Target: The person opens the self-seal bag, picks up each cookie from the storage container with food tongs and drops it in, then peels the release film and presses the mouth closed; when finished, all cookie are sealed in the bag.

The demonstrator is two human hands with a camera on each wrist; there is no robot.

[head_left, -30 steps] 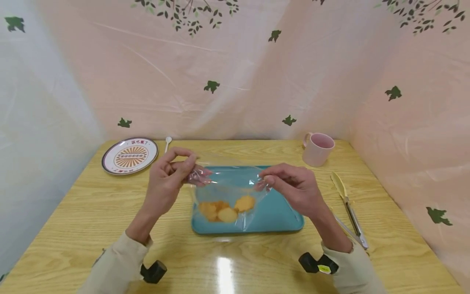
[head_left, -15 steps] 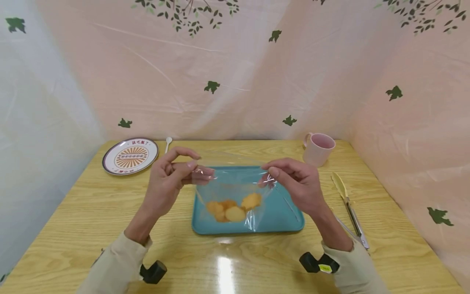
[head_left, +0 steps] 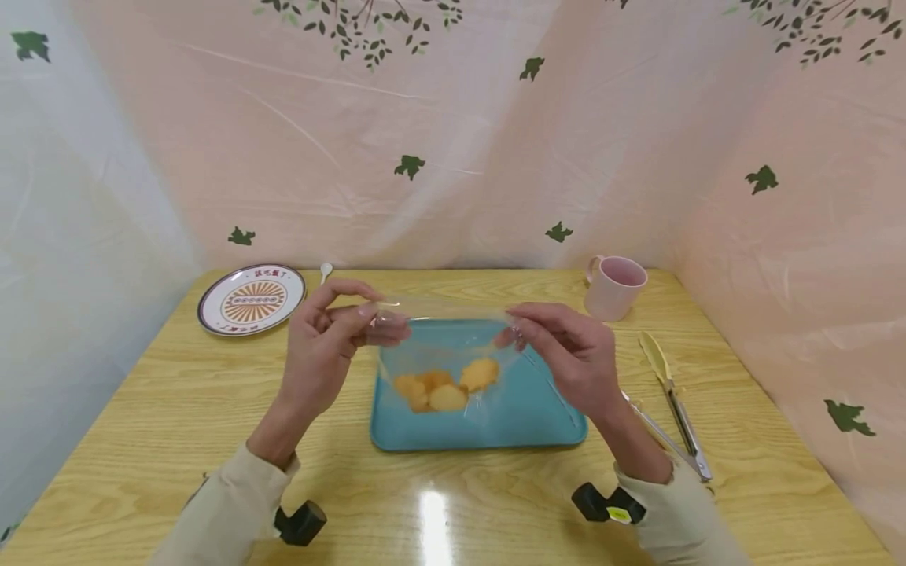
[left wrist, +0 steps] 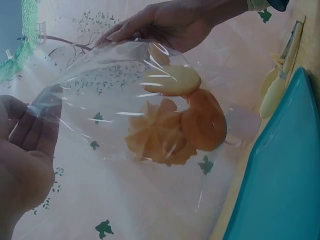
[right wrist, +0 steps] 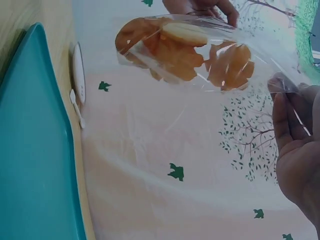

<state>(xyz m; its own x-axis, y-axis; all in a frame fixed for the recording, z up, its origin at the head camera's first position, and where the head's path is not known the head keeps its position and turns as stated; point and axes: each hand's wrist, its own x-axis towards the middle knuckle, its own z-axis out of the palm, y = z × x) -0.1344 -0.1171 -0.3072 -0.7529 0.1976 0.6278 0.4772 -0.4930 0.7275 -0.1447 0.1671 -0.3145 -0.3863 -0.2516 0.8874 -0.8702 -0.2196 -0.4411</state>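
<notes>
Between both hands a clear plastic bag [left wrist: 107,130] hangs stretched above the teal tray [head_left: 541,424]. My left hand [head_left: 318,346] pinches its left top corner between thumb and fingers, and my right hand [head_left: 576,354] pinches the right corner. Several cookies lie in the bottom of the bag. In the left wrist view these include a pale oval cookie [left wrist: 175,81], a browner ring-like cookie [left wrist: 205,120] and a ruffled flower-shaped cookie [left wrist: 160,137]. The right wrist view shows the bag well above the tray's surface.
On the wooden table, a patterned plate [head_left: 251,300] and a small white spoon [head_left: 325,272] stand at the back left. A pink mug [head_left: 614,289] is at the back right. Yellow-tipped tongs [head_left: 675,405] lie right of the tray, partly behind the right forearm.
The bag of cookies swung slightly to the right, then rose a little and shifted slightly back left. Both hands have kept their pinch on its corners.
</notes>
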